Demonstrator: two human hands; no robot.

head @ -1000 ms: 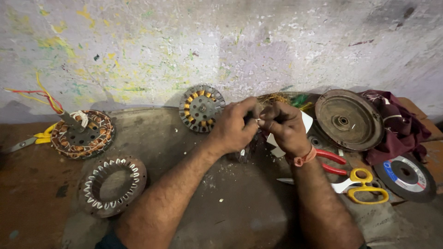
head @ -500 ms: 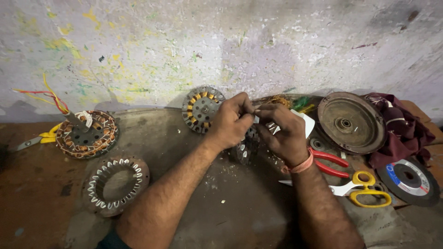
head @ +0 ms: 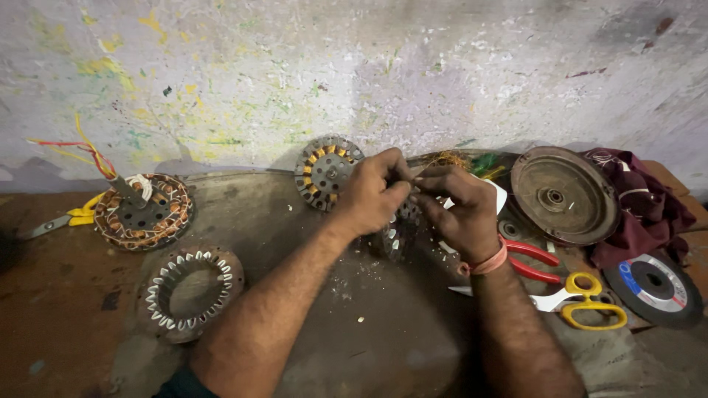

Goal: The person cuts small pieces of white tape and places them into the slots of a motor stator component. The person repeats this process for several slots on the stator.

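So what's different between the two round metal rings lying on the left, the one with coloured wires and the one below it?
The wound stator is filled with copper coils and has red and yellow wires sticking up from it; the bare stator ring has no copper, only pale liners in its slots. The wound one has a solid centre with holes, the bare one an open middle. The wound one lies nearer the wall. Both are round, slotted and lie flat.

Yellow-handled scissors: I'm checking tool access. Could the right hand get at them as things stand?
Probably yes: the yellow-handled scissors lie uncovered beside the right forearm, though the right hand is pinching something with the left hand.
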